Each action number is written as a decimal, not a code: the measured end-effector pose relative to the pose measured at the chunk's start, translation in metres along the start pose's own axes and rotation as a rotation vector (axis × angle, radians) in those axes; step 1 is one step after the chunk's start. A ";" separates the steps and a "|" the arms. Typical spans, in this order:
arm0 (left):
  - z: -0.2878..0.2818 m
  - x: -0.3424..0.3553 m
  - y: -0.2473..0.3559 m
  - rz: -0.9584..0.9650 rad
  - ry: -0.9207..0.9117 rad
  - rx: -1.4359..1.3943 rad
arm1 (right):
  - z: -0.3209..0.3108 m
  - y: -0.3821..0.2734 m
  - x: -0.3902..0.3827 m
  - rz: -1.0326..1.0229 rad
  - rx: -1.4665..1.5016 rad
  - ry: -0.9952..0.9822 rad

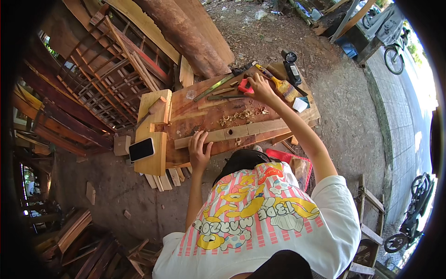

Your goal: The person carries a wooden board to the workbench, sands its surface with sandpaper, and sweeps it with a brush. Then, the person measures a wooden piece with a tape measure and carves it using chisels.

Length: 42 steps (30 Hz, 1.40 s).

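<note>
My left hand [199, 151] grips the near end of a long pale wooden bar [251, 129] lying along the bench, fingers over it and thumb apart. The bar has a dark hole toward its middle. My right hand [262, 88] reaches across to the far side, fingers closed on a red tool [246, 86] that they partly cover. Beside it lie a paintbrush [283, 88] with a yellow handle, a long thin metal tool [211, 89] and short wood strips. Curled shavings [237, 116] are scattered between my hands.
A thick yellow board [146, 121] bears a phone [141, 149] at left. A black bottle or can [289, 56] stands at back right. Stacked boards and lattice frames [107, 74] crowd the left. A red crate [302, 169] and wooden ladder-like frame [371, 218] sit right; motorbikes are beyond.
</note>
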State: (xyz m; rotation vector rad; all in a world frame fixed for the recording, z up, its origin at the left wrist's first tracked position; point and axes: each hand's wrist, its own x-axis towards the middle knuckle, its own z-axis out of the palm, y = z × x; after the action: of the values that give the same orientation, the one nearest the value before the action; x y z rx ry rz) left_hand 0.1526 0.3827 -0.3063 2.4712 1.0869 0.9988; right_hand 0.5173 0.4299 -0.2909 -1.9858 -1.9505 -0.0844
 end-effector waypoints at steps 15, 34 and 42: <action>0.000 -0.001 -0.002 0.015 0.004 -0.005 | 0.009 -0.018 0.029 0.190 -0.034 -0.191; -0.037 0.051 0.086 -0.420 -0.222 -1.124 | -0.122 -0.150 -0.088 -0.416 0.257 0.324; -0.028 -0.007 0.103 -0.476 -0.356 -1.142 | -0.124 -0.185 -0.158 0.050 0.561 0.265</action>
State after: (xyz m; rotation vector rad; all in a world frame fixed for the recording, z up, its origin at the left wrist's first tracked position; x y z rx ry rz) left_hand 0.1861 0.3058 -0.2401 1.3050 0.6322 0.6784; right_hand 0.3540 0.2402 -0.1813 -1.5608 -1.5412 0.1842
